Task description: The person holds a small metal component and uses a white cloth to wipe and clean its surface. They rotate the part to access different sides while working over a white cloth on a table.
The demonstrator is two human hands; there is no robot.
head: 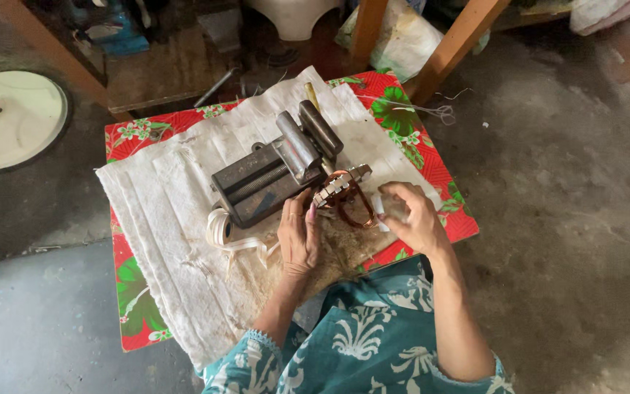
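The left hand (299, 235) lies on the white cloth (176, 219), its fingers together and curled up against the toothed metal ring (340, 184), steadying it from the seven o'clock side; the right hand (411, 215) hovers just beside the ring at four o'clock, fingers bent and drawn close, pinching what looks like a small pale slip, though the grip is too small to tell surely; loops of reddish-brown wire (355, 211) hang from the ring between the two hands. The ring sits at the mouth of a dark metal vise (275, 175), which stands near the middle of the cloth, its screw end pointing toward eight o'clock; a coil of pale tape (222, 228) lies touching the vise's base at seven o'clock. The cloth covers most of a low table (432, 164) dressed in red flowered covering; the table's right edge runs close to the right hand, with bare grey floor (570, 219) open beyond it toward three o'clock; wooden legs (457, 44) crowd the twelve o'clock side; a white round base (16, 120) rests on the floor at ten o'clock, well apart.
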